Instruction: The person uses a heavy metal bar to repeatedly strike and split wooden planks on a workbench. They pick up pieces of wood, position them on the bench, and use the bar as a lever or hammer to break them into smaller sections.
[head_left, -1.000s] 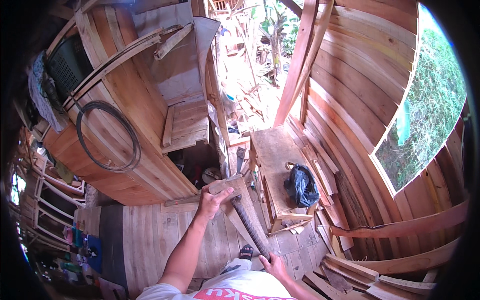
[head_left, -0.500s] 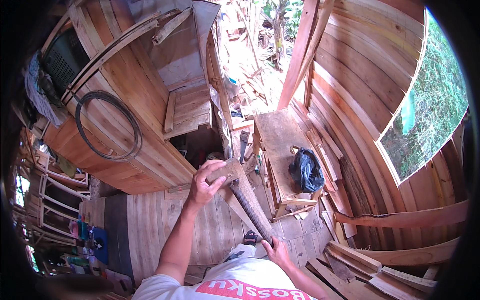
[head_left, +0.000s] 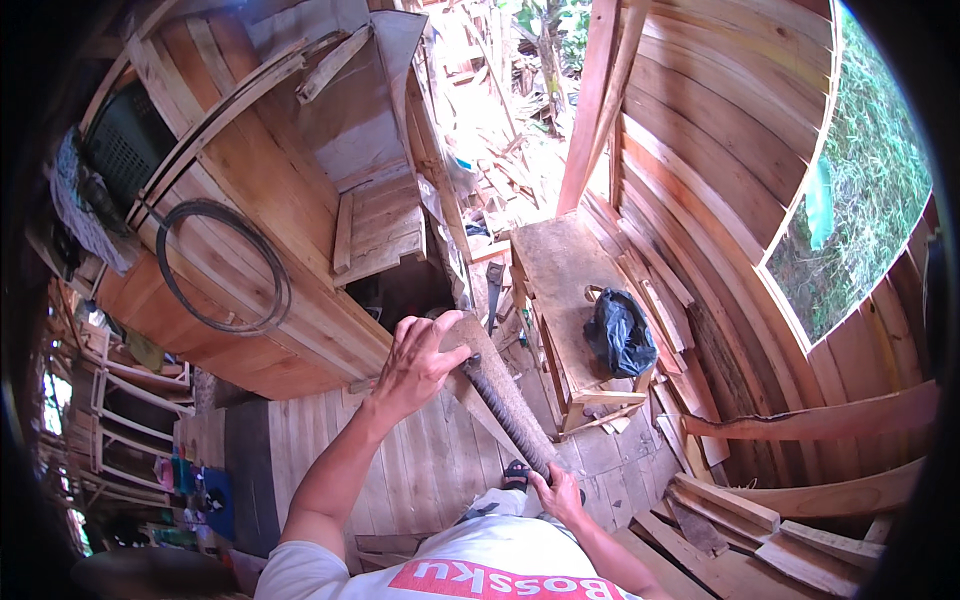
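Note:
A long, flat, brown tapered piece point(head_left: 517, 397), like a narrow board or worn blade, is held slantwise in front of my body. A dark ribbed strip point(head_left: 492, 398) runs along its nearer side; its kind I cannot make out. Up at the wide far end, my left hand point(head_left: 412, 362) grips the edge between thumb and fingers. My right hand point(head_left: 562, 492) is closed around the narrow end near my shirt, with the thumb on top. Part of that end is hidden by the fingers.
Ahead to the right is a wooden bench point(head_left: 555, 260) bearing a black plastic bag point(head_left: 622, 335). A handsaw point(head_left: 494, 290) leans beside it. Left stands a plank cabinet point(head_left: 250, 250) with a black coil point(head_left: 180, 285) hanging on it. Loose boards point(head_left: 725, 510) lie at lower right.
My left hand has turned, its back now showing more, and slid slightly along the far end. The brown piece has tilted, showing less of its dark strip. The view has shifted slightly.

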